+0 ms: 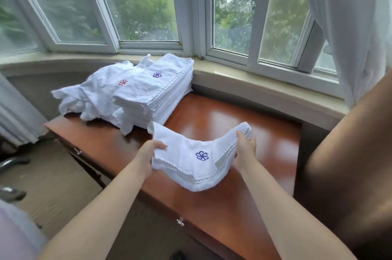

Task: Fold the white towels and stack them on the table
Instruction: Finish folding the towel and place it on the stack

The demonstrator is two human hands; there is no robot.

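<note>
Far left: gray curtain folds (pixel 14 115) hanging beside the counter's left end. On the counter (pixel 216 119), reddish-brown and glossy, toward its far left corner: a loose heap of unfolded white towels (pixel 89 94), 1 showing a red pinwheel emblem (pixel 122 82). Touching that heap on its right: a neat stack of folded towels (pixel 157 94), close to the counter's far edge, top towel bearing a purple emblem (pixel 157 75). Behind the stack: a pale windowsill (pixel 254 81) and white-framed windows (pixel 148 4) with green trees beyond.

Near the counter's front edge, at its middle: left hand (pixel 148 158), grip closed on the left end of a folded white towel (pixel 191 166), thumb on top, fingers underneath. Towel held above the counter surface, sagging in the middle into a curve, both ends raised, a blue pinwheel emblem (pixel 202 155) facing up, layered hems visible along the lower edge. Right hand (pixel 244 151), grip closed on the towel's right end, thumb over the cloth. Below the front edge: 2 small metal drawer pulls, 1 of them (pixel 180 222) near the middle.

Far right: white sheer curtain (pixel 350 26) hanging over the window.
</note>
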